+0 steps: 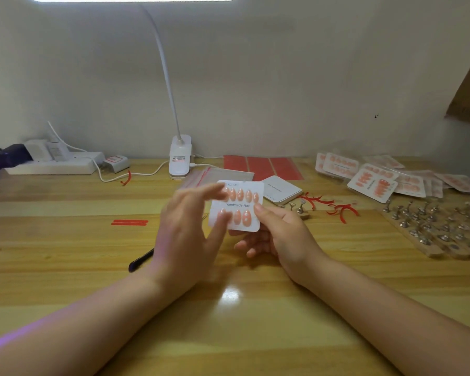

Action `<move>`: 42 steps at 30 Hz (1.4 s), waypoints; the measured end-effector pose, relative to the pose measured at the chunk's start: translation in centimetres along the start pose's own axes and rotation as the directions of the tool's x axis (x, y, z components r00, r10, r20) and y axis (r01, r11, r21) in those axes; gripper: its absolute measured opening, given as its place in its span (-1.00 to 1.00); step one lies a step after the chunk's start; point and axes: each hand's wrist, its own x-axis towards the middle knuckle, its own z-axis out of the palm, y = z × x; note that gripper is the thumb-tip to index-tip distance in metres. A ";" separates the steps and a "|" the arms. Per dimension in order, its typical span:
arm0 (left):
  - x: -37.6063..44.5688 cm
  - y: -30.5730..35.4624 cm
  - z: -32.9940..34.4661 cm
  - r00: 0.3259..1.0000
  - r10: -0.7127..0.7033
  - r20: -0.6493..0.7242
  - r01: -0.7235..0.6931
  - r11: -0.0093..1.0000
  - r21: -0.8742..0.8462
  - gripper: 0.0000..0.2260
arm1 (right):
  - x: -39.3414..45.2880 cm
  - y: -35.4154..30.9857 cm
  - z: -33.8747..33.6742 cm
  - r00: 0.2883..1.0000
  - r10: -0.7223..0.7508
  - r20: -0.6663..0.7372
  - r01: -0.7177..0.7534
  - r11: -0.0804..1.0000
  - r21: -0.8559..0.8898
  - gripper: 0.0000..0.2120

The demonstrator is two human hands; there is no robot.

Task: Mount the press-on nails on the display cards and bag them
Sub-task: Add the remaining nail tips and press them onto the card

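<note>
So the right hand (pixel 277 234) pinches the card (pixel 236 206) upright at centre w/ nails (pixel 240 195) facing up for pressing, left hand (pixel 190 234) spread, fingertips on them, bags (pixel 215 175) waiting at 12 o'clock.

The table (pixel 65 267) has a glossy wood-grain top in yellow-brown bands and reflects a bright spot near the front centre. Behind it stands a plain off-white wall (pixel 255 77). A white clip lamp (pixel 180 156) is mounted at the table's rear edge; its thin gooseneck curves upward to a lit panel at the top of the view. A white power strip (pixel 55 165) lies at rear left, with adapters plugged in.
</note>
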 end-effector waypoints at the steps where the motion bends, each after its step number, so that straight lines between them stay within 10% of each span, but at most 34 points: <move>1: -0.2 0.3 0.1 0.998 0.061 0.017 -0.062 0.998 0.010 -0.60 | -0.1 0.0 0.1 1.000 -0.009 0.006 0.009 1.000 -0.022 -0.65; 42: 0.3 1.3 -0.4 0.992 -0.009 0.124 0.021 0.995 -0.094 -0.60 | -0.2 -0.3 -0.1 0.996 -0.001 0.093 0.005 0.999 -0.040 -0.65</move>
